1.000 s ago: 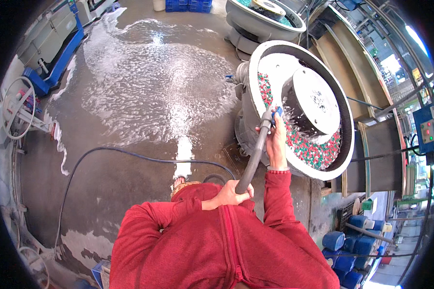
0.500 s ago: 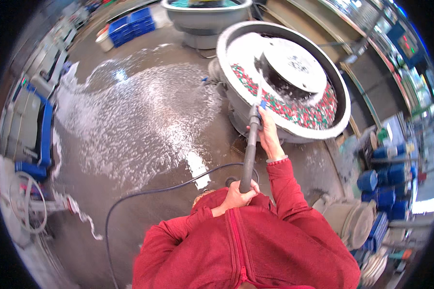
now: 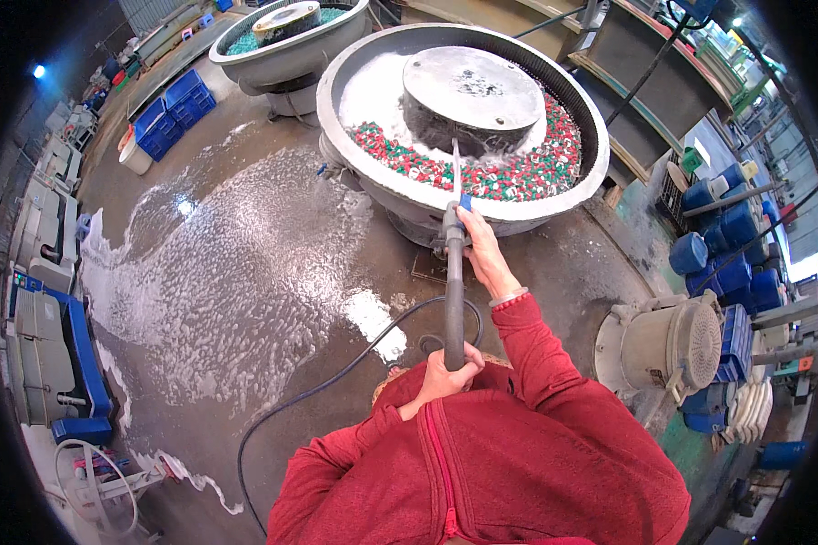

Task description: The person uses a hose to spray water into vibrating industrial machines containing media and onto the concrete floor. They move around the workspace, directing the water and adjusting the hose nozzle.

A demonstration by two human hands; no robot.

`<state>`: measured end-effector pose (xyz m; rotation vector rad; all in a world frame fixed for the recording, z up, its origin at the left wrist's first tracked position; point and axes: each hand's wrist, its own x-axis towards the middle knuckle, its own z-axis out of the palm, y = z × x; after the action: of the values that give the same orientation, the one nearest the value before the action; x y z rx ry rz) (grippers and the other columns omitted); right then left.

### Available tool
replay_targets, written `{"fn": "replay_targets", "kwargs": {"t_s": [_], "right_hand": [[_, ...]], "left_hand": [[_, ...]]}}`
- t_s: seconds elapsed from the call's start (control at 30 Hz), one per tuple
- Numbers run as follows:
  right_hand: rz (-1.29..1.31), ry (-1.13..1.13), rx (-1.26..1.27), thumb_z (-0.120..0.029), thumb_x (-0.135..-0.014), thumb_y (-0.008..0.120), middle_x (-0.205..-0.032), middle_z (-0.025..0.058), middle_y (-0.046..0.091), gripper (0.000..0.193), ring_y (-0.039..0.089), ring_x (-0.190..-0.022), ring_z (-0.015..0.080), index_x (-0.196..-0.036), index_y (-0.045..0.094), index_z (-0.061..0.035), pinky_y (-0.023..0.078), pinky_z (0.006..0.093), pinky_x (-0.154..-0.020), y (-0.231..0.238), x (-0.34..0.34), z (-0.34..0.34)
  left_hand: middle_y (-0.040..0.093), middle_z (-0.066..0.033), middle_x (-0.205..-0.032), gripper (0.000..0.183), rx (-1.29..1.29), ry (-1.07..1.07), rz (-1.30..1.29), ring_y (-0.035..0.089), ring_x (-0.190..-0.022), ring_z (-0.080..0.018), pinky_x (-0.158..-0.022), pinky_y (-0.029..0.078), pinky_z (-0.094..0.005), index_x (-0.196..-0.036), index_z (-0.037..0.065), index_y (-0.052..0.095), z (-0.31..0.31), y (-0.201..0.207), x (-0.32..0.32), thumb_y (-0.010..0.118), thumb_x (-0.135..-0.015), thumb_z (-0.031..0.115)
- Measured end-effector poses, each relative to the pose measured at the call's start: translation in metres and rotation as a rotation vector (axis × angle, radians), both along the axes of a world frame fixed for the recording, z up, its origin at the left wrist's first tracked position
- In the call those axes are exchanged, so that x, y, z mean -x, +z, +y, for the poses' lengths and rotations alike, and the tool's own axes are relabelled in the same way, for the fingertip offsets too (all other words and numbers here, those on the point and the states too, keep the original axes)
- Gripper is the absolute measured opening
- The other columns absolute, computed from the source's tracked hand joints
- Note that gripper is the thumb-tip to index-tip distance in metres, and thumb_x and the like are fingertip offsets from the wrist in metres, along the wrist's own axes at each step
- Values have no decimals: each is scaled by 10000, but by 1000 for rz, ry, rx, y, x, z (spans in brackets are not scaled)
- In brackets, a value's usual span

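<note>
A grey spray wand [image 3: 454,304] points away from my body toward a big round grey tub [image 3: 386,184]. My left hand [image 3: 447,374] is wrapped round the wand's lower end, close to my jacket. Further up, my right hand [image 3: 483,256] grips it near the valve with the blue lever [image 3: 466,202]. From the tip a thin water jet [image 3: 456,170] shoots into the tub, hitting near the central drum [image 3: 473,89]. Red, green and white small pieces [image 3: 518,177] fill the tub's ring, with white foam [image 3: 373,95] on its left part.
Foam and water spread over the wet floor [image 3: 209,282] at left. A black hose [image 3: 323,365] loops beside me. A second tub [image 3: 291,59] stands behind. Blue crates [image 3: 174,113] are at far left; a drum-shaped machine [image 3: 673,345] and blue barrels [image 3: 689,254] at right.
The view has shifted, so the tub now appears further left and higher. Both hands keep hold of the wand, and the jet now strikes close to the central drum.
</note>
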<state>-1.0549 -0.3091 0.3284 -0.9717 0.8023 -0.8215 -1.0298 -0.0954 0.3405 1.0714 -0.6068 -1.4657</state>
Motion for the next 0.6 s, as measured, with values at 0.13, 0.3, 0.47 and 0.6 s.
{"fn": "replay_targets", "kwargs": {"t_s": [0.13, 0.3, 0.47, 0.6], "right_hand": [[33, -17, -30, -403, -807, 537, -924, -31, 502, 404, 490, -803, 75, -1112, 495, -140, 401, 300, -666, -8, 35, -19], [106, -11, -27, -493, -762, 549, -1067, 8, 489, 523, 440, -995, 143, -1155, 464, -160, 322, 472, -808, -21, 82, -48], [78, -27, -109, -422, -804, 531, -995, -1, 498, 377, 474, -907, 132, -1078, 502, -164, 405, 408, -711, -28, 102, -70], [31, 73, -154, -364, -815, 530, -884, -4, 479, 306, 489, -804, 121, -1016, 500, -135, 485, 342, -580, -24, 83, -82]], "left_hand": [[520, 23, -603, 58, 40, 3, -18, 439, -480, -31, -430, 335, -187, -733, 40, 570, -20, -6, 27, 552, -734, -15], [547, 33, -654, 44, 55, -45, -116, 471, -563, -31, -499, 362, -182, -739, 40, 584, -44, -11, 63, 570, -717, 5], [537, 34, -647, 23, 31, -8, -106, 466, -568, -35, -506, 365, -193, -751, 48, 583, -70, -12, 90, 575, -733, 59], [518, 32, -620, 22, -20, 49, -94, 450, -536, -38, -475, 347, -205, -744, 45, 573, -86, -13, 103, 570, -731, 62]]}}
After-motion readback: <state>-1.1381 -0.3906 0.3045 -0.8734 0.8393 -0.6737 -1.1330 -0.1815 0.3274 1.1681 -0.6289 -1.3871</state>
